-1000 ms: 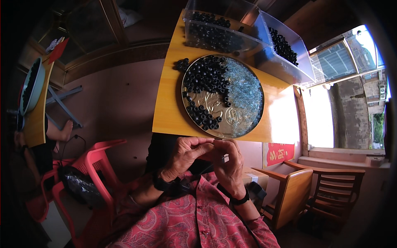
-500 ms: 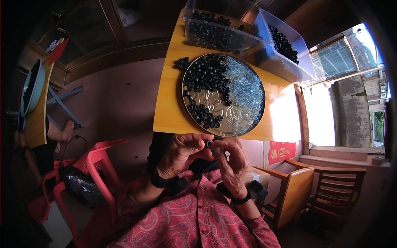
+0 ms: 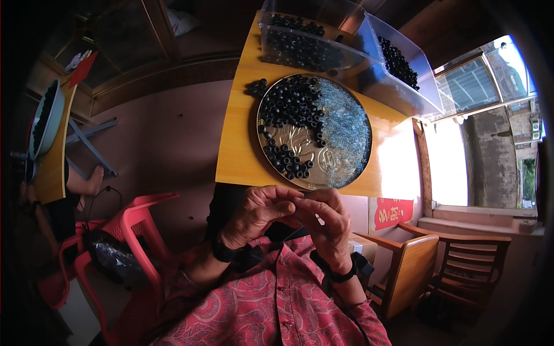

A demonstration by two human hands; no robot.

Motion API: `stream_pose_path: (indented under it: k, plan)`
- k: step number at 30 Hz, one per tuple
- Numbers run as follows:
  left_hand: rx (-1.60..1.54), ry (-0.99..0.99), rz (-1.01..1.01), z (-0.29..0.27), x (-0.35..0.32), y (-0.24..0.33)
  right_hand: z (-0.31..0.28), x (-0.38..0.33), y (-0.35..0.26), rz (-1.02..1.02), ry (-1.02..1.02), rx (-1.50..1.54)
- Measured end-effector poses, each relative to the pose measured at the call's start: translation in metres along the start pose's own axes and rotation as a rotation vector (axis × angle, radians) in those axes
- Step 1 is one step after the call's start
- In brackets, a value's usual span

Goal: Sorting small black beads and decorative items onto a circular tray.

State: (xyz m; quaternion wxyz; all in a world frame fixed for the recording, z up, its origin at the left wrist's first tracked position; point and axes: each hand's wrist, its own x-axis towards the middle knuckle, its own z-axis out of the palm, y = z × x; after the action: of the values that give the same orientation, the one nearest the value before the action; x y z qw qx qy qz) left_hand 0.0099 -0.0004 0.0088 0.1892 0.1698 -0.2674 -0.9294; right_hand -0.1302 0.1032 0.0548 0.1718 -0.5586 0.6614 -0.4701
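My left hand [image 3: 258, 214] and my right hand [image 3: 328, 221] meet just off the near edge of the table, fingertips pinched together and touching. Whatever lies between them is hidden by the fingers. Beyond them a round, shiny metal tray [image 3: 287, 138] rests on the table. Its left part carries many small black ring-shaped pieces [image 3: 293, 99], and a smaller group of black rings [image 3: 290, 162] lies near its front left. Tiny clear bluish pieces [image 3: 344, 130] cover the right side of the tray.
Behind the tray stand a clear plastic bin [image 3: 309, 49] and another clear bin [image 3: 398, 63], both with black pieces. A few loose black pieces [image 3: 255, 87] lie on the yellow wooden table [image 3: 234, 155]. Red plastic chairs [image 3: 138, 230] stand left, wooden chairs [image 3: 415, 271] right. Another person's foot [image 3: 95, 180] shows far left.
A black ring showed between my fingertips before; it is hidden now. My fingers have closed together, and the right hand has turned slightly. The tray's contents look the same.
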Motion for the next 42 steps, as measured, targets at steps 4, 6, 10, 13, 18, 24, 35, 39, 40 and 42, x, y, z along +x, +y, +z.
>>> stream_pose_path:
  k: [4,6,10,13,18,24,35,39,40,42]
  plan:
    - [0.044,0.027,-0.055,-0.002,0.001,0.0,-0.006,0.001,0.006,-0.016,-0.076,-0.02]
    - [0.038,0.042,-0.062,0.0,0.0,0.0,-0.006,0.001,0.007,-0.021,-0.083,-0.02]
    - [0.048,0.08,-0.078,0.001,0.0,-0.003,-0.008,-0.001,0.009,-0.034,-0.093,-0.063]
    - [0.077,0.086,-0.08,0.0,0.0,-0.005,-0.008,-0.004,0.009,-0.034,-0.074,-0.083]
    - [0.1,0.068,-0.024,0.01,-0.003,-0.002,-0.007,-0.008,0.01,-0.004,0.0,-0.039]
    - [0.228,0.062,0.04,0.011,-0.003,-0.004,-0.005,-0.012,0.015,0.027,0.064,0.043]
    - [0.316,0.102,0.134,0.011,-0.005,-0.004,0.0,-0.016,0.011,0.098,0.108,0.061]
    - [0.331,0.109,0.123,0.012,-0.006,-0.001,0.002,-0.019,0.014,0.11,0.123,0.098]
    - [0.346,0.11,0.133,0.012,-0.006,-0.002,0.003,-0.019,0.013,0.131,0.127,0.113]
    - [0.346,0.112,0.142,0.012,-0.006,-0.003,0.004,-0.02,0.012,0.147,0.127,0.125]
